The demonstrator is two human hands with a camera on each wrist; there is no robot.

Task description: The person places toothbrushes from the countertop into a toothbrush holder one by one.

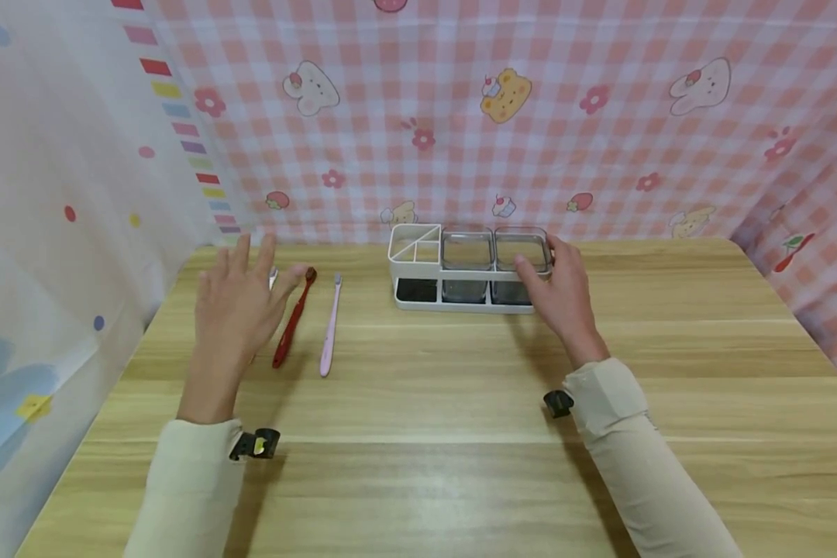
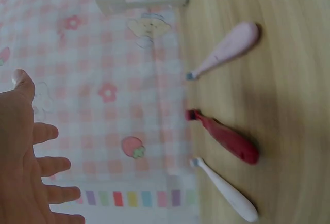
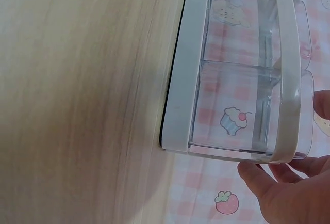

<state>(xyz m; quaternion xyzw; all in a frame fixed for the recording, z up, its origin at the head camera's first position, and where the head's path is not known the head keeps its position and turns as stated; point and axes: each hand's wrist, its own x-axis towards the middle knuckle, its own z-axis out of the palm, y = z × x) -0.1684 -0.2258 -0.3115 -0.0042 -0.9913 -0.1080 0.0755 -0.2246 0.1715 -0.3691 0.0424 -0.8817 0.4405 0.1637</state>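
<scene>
My left hand (image 1: 235, 306) is spread with straight fingers over the left side of the table, holding nothing. Below and beside it lie a red toothbrush (image 1: 293, 322), a pink toothbrush (image 1: 331, 329) and a white toothbrush (image 2: 227, 190), mostly covered by the hand in the head view. My right hand (image 1: 561, 298) grips the right end of a white toothbrush holder (image 1: 460, 308), thumb at the front upper rim and fingers at the end wall. Two clear cups (image 3: 232, 108) sit in its frame; a divided section (image 1: 415, 244) forms the left end.
The wooden table (image 1: 418, 465) ends at the back against a pink checked curtain (image 1: 453, 155). A white curtain (image 1: 56, 232) hangs along the left side. Each wrist wears a black device (image 1: 558, 403) at the sleeve cuff.
</scene>
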